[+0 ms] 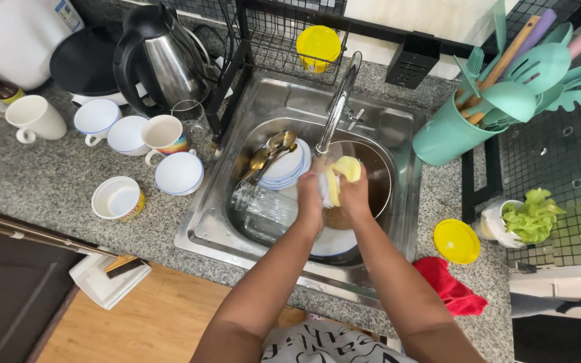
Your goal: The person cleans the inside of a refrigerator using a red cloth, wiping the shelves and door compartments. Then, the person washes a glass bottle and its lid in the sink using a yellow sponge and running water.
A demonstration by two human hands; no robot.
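Over the steel sink (290, 101), under the tap (339, 101), both my hands are pressed together around a yellow sponge (345, 168). My left hand (309, 195) grips its left side and my right hand (354, 198) wraps its right side. Below them in the basin lie a clear glass jar (263, 214) on its side, a white plate (334, 243), a stack of blue-rimmed plates (289, 168) with spoons (274, 149) on top, and a brown-lined pot (374, 178).
Left counter holds white mugs and bowls (126, 134), a small tub (119, 198) and a kettle (163, 57). Right side has a teal utensil holder (448, 134), a yellow lid (456, 240), a red cloth (448, 286) and lettuce (532, 215). A yellow cup (318, 46) sits in the rack.
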